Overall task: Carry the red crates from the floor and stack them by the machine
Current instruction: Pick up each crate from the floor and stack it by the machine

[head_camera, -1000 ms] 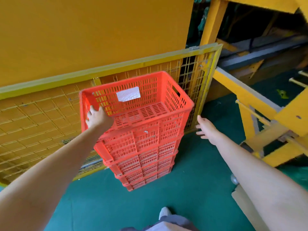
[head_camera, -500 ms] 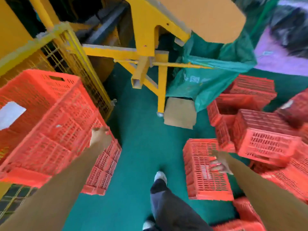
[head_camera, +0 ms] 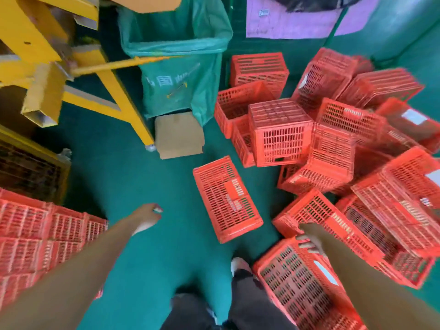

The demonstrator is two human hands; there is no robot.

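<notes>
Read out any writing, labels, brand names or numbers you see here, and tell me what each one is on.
No text here can be read.
On the green bag: white printing, too blurred to read.
On the lone crate lying on the floor: raised lettering on its side, blurred.
On the nearest crate: a white sticker, no legible text.
On the purple sheet: a small tag, too small to read.

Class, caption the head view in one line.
Right hand at a red crate in the pile; left hand empty beside the stack.

Bright, motion-blurred, edges fisheye-warped
</notes>
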